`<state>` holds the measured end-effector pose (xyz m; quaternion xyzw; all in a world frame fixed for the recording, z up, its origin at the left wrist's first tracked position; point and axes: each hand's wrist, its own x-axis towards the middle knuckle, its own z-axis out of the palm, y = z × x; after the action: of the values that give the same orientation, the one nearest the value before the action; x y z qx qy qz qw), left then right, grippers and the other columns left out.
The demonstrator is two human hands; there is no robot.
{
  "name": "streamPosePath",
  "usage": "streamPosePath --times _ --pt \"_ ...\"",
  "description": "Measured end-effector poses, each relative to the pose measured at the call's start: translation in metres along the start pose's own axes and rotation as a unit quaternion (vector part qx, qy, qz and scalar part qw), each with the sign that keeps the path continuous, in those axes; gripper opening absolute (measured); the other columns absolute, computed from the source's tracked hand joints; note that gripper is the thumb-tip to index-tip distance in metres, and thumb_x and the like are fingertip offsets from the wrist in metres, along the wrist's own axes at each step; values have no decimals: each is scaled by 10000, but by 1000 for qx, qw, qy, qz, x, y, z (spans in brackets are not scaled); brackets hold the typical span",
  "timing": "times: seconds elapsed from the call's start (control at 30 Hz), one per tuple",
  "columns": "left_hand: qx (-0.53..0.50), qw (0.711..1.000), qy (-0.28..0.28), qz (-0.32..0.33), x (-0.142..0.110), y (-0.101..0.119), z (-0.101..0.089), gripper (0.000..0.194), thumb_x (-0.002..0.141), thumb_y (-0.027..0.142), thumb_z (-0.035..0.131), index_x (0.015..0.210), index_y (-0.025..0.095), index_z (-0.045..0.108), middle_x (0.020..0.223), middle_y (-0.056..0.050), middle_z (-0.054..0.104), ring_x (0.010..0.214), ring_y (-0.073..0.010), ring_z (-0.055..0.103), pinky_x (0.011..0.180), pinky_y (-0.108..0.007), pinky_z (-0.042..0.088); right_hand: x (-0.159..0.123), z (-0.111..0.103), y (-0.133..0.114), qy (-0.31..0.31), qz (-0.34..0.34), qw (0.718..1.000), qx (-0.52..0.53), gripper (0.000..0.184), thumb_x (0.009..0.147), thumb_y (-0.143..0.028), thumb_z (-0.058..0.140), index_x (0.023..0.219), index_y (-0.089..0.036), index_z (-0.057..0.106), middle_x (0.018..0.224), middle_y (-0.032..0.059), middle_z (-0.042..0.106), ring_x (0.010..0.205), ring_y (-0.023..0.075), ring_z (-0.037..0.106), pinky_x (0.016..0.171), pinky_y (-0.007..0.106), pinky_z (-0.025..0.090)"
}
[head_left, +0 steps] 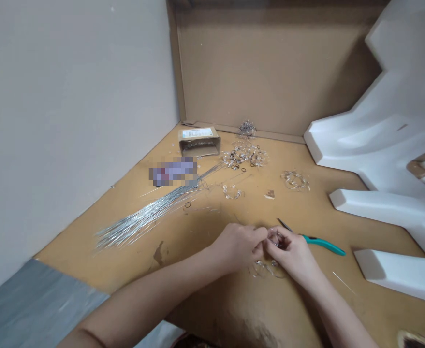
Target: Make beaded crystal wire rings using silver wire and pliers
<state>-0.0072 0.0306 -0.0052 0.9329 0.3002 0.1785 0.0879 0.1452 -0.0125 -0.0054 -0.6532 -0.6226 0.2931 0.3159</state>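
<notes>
Close together over the board, both hands meet at a small piece of thin bent wire (276, 238). My right hand (291, 250) pinches this piece between thumb and fingers. Curled fingers of my left hand (240, 245) press on its left side; their tips are partly hidden. Just below the hands lies a looped wire with clear beads (266, 267). Pliers with a teal handle (324, 243) lie behind my right hand, their dark tip pointing up and left. A smaller ring of beaded wire (232, 192) rests farther back.
A bundle of straight silver wires (150, 212) lies at left. Behind it are a blurred-out packet (174, 171) and an open cardboard box (199, 145). Wire-and-bead pieces (246, 155) are heaped near the back wall (248, 72). White foam (379, 208) borders the right.
</notes>
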Motion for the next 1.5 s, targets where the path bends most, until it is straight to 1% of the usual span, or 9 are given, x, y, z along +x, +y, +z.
streamPosePath --times 0.23,0.43,0.67,0.9,1.0,1.13,1.3,1.4,1.5 --pt "13 1000 -13 -2 -1 0 1 62 765 205 430 763 193 491 662 15 573 548 -115 531 493 -210 346 -2 1 0 45 -78 991 -102 117 667 -211 482 553 -196 462 454 -67 400 432 77 373 446 187 323" --pt "-1 1000 -13 -3 0 1 -1 54 765 198 435 756 191 487 662 23 567 570 -111 543 505 -208 364 -2 0 -1 39 -81 990 -106 95 679 -218 474 587 -195 474 462 -63 423 435 80 387 447 186 324" --pt "1 1000 -19 0 0 1 -1 56 779 198 409 785 189 464 684 18 577 573 -126 549 501 -223 363 -4 -4 -5 -13 -92 988 -122 85 748 -219 416 669 -203 444 512 -51 450 468 94 421 466 201 329" --pt "3 1000 -23 -17 0 1 -2 133 849 230 324 805 175 437 693 0 595 592 -143 570 510 -238 371 -4 -5 -7 -11 -81 989 -122 96 784 -243 400 709 -207 449 515 -54 458 467 98 417 477 205 335" --pt "19 999 -25 -14 -1 1 -1 119 848 225 337 809 171 436 671 0 586 563 -139 557 491 -233 358 -4 -3 -5 -13 -82 988 -127 89 796 -257 398 733 -212 442 528 -53 465 484 105 443 494 206 342" --pt "27 999 -29 11 -2 1 1 87 837 216 373 792 167 428 674 -6 571 564 -134 547 487 -227 352 -5 4 -2 1 -83 982 -170 94 796 -261 403 716 -215 423 553 -36 495 496 117 472 501 221 334" --pt "7 999 -39 21 -1 -2 -2 56 800 197 421 758 170 446 661 2 573 561 -122 540 478 -214 323 -6 3 -4 1 -97 978 -184 121 784 -244 407 667 -215 414 537 -29 494 468 112 452 479 224 318" --pt "-30 999 -28 -5 0 -6 -6 60 784 198 425 752 179 472 627 23 567 535 -104 516 478 -200 303 -5 -4 -4 -20 -88 983 -158 119 792 -247 400 685 -213 439 538 -36 485 477 108 441 482 217 332" --pt "-109 993 -25 -43 1 -10 -10 79 776 187 423 795 190 499 601 50 554 513 -76 483 492 -176 309 -3 -10 -1 -40 -85 989 -118 116 799 -248 388 730 -208 472 547 -40 472 492 105 431 493 212 351"
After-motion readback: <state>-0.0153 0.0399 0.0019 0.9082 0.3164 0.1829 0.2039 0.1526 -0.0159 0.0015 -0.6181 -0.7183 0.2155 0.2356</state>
